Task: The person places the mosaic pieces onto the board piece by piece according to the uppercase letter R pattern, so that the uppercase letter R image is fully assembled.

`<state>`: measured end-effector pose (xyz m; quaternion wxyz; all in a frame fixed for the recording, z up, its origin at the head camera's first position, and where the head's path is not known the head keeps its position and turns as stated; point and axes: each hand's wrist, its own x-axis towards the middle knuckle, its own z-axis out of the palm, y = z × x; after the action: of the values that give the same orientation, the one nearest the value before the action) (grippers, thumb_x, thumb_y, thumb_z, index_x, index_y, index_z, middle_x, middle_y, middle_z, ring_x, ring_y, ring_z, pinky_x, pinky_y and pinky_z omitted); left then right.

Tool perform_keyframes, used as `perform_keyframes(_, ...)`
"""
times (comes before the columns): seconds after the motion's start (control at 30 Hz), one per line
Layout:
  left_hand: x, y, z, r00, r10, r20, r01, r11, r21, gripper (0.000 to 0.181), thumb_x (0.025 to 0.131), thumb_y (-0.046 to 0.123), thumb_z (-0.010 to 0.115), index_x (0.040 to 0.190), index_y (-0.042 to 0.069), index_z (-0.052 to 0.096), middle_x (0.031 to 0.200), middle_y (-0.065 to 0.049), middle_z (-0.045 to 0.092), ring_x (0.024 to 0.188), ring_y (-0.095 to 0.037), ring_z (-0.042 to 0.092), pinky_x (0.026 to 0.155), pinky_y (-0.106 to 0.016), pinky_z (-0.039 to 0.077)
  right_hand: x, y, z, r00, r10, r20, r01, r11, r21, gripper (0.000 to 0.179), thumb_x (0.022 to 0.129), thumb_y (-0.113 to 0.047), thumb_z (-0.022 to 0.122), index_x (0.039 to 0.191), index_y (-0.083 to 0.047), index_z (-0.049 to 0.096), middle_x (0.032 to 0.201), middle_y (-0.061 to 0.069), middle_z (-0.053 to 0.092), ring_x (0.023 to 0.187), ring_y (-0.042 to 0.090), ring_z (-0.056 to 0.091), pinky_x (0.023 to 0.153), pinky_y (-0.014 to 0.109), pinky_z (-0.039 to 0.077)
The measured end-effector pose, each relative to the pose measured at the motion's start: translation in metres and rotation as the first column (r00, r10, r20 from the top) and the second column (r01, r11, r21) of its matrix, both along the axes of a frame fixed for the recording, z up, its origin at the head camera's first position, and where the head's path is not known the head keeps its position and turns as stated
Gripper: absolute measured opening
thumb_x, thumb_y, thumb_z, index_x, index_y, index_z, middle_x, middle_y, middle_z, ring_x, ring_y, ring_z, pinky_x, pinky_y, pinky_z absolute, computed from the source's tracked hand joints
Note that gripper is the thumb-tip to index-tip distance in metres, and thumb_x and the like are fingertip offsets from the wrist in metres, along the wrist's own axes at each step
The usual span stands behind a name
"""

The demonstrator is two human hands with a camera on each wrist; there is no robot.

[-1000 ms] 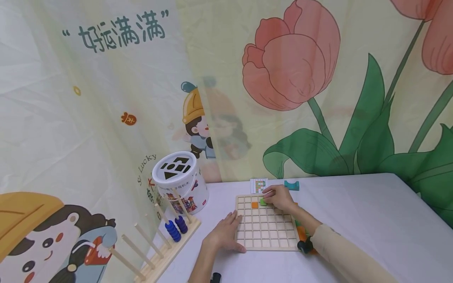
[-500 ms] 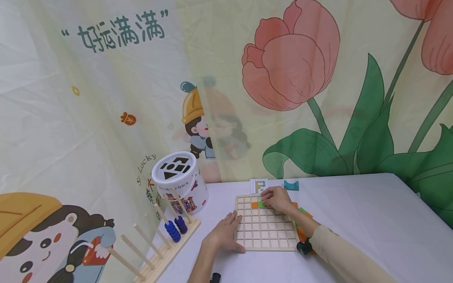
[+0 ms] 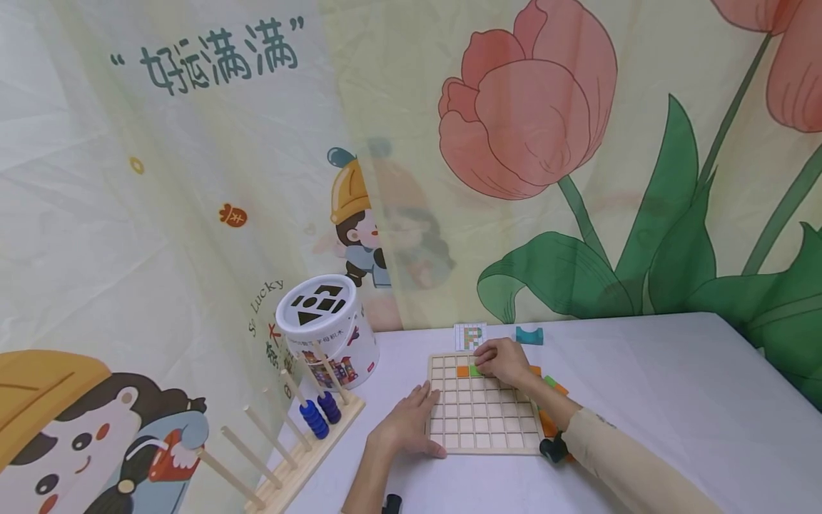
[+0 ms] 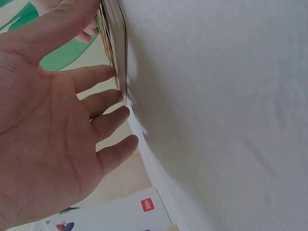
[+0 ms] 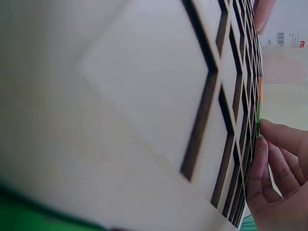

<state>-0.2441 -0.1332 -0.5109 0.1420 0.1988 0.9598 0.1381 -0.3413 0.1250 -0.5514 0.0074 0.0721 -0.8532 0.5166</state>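
Note:
A wooden grid board point(image 3: 475, 421) lies flat on the white table. My left hand point(image 3: 406, 425) rests along its left edge; in the left wrist view the fingers point(image 4: 108, 126) are spread straight, fingertips by the board's side. Near the board's top, an orange tile point(image 3: 462, 371) sits in a cell with a green tile point(image 3: 474, 370) right beside it. My right hand point(image 3: 507, 363) reaches over the upper right part and pinches the green tile with thumb and forefinger. In the right wrist view those fingertips meet at the green tile point(image 5: 259, 110), partly hiding it.
Loose orange tiles point(image 3: 548, 424) and green ones lie along the board's right side, partly under the right forearm. Behind the board are a pattern card point(image 3: 470, 337) and a teal block point(image 3: 529, 335). Leftward stand a white bucket point(image 3: 327, 325) and a peg rack with blue beads point(image 3: 314, 420).
The right hand has shifted slightly left and the green tile has come down flush next to the orange one. The left hand stays in place.

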Motion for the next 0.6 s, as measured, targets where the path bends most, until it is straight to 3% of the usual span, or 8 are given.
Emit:
perform_keyframes(0.3,-0.005,0.000,-0.005,1.000,-0.004,-0.014,0.003,1.000,-0.021,0.110,0.071,0.047,0.094,0.160,0.009,0.041,0.170,-0.014,0.029,0.157,-0.031,0.027,0.125,-0.050,0.029,0.002,0.009,0.004,1.000,0.017,-0.024,-0.018,1.000,-0.025,0.019,0.088,-0.003,0.082,0.106,-0.004,0.078,0.086,-0.001,0.076,0.077,0.014,0.072,0.068,0.030,0.061)
perform_keyframes(0.6,-0.002,0.001,-0.003,1.000,0.006,-0.005,-0.006,1.000,-0.001,0.111,0.069,0.046,0.096,0.159,0.008,0.043,0.169,-0.014,0.032,0.156,-0.032,0.029,0.124,-0.051,0.032,0.006,0.034,0.015,0.997,-0.045,-0.059,0.047,0.999,0.023,0.022,0.091,-0.008,0.081,0.111,0.000,0.077,0.091,0.002,0.077,0.085,0.018,0.074,0.077,0.033,0.061)
